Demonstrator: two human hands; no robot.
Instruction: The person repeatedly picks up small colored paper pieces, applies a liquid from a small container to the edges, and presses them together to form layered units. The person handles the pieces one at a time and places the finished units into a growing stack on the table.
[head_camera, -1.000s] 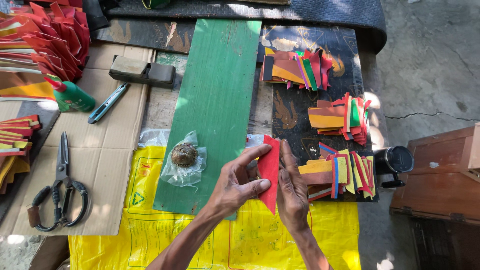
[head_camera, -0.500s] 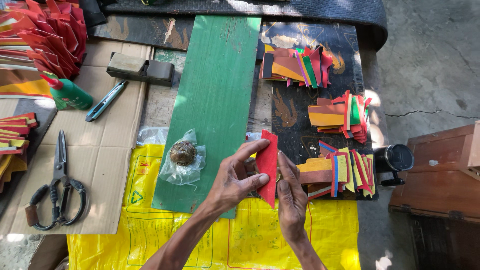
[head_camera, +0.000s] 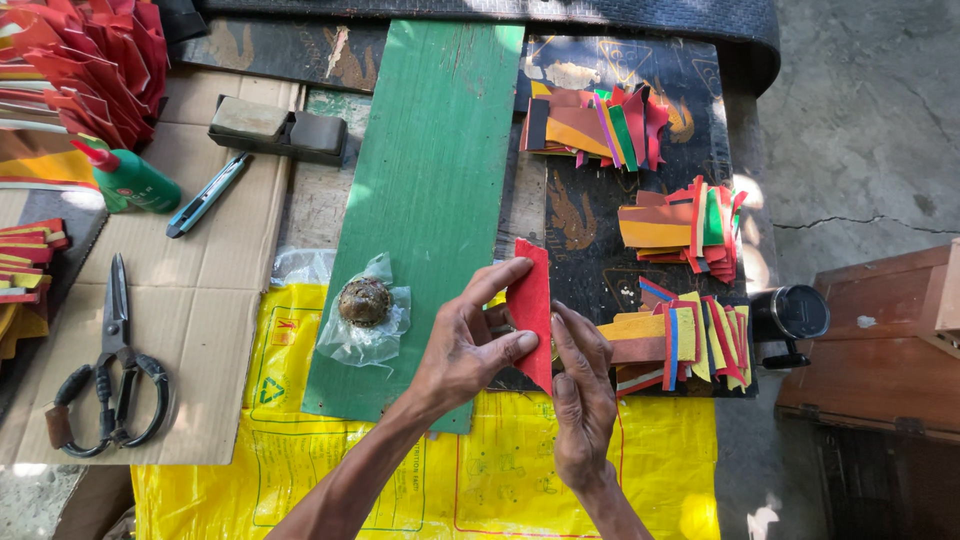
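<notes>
A: Where did the red paper piece (head_camera: 531, 310) lie relative to the grip?

B: It stood between both hands, at the right edge of the green board (head_camera: 425, 200); its long axis ran from twelve to six o'clock; the left hand (head_camera: 462, 350) pinched it from nine o'clock, forefinger at the top, thumb lower down.

A: And the other hand?

B: The right hand (head_camera: 583, 400) lay at five o'clock, fingertips pressed against the lower edge; the nearest stack of coloured strips (head_camera: 680, 340) sat at three o'clock, just beside.
</notes>
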